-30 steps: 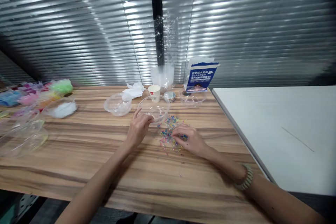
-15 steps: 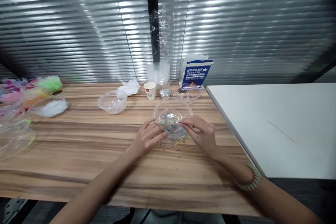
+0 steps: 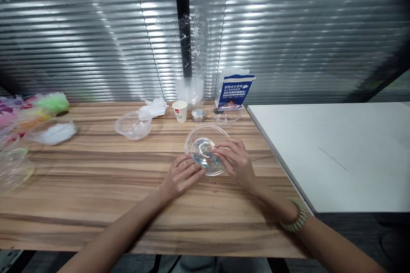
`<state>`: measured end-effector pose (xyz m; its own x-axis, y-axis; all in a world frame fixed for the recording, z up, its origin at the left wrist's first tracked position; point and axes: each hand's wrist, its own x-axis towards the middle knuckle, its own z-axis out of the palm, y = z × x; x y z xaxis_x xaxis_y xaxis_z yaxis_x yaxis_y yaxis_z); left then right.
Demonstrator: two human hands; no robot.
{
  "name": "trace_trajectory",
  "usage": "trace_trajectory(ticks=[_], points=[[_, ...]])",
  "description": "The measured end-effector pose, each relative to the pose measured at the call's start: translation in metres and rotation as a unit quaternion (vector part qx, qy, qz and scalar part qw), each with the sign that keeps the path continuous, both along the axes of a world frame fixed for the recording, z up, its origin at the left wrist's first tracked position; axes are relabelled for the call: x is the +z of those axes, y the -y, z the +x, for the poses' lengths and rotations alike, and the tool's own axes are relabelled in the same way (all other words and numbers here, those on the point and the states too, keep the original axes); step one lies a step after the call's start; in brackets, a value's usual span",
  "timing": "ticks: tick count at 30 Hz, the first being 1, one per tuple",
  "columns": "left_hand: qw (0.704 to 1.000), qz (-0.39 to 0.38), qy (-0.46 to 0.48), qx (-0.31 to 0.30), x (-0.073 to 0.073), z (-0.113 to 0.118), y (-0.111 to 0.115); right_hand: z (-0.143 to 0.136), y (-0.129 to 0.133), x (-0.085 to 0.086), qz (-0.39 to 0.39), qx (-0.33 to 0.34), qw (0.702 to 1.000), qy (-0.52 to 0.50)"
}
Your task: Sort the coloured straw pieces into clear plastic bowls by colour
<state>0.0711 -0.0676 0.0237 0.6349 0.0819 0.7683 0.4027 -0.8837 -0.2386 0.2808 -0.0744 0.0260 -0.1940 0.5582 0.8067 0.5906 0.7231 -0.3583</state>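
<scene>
Wooden table (image 3: 96, 187); Chinese-lettered bag (image 3: 235, 89); hands (image 3: 183, 178) at bowl (image 3: 207, 129)

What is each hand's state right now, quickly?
Left hand: curled at the near rim of the bowl; grip unclear.
Right hand: bunched over the bowl; cannot tell if holding anything.

The left hand (image 3: 184, 178) and the right hand (image 3: 237, 164) are both appearing bare, and the right forearm (image 3: 272, 198) is carrying a bracelet (image 3: 301, 218) of pale green colour with thick ribs. Further below, greyish clothing (image 3: 243, 264) is showing in small part.
</scene>
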Motion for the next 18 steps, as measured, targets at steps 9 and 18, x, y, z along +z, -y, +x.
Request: trace_trajectory(ticks=[9, 18], points=[[0.998, 0.025, 0.027, 0.051, -0.014, -0.005, -0.004, 0.0, -0.001, -0.008, -0.053, -0.097, 0.994, -0.023], [0.971, -0.067, 0.185, 0.14, -0.012, -0.009, -0.02, 0.005, -0.004, -0.01, -0.163, -0.067, 0.979, -0.104]])
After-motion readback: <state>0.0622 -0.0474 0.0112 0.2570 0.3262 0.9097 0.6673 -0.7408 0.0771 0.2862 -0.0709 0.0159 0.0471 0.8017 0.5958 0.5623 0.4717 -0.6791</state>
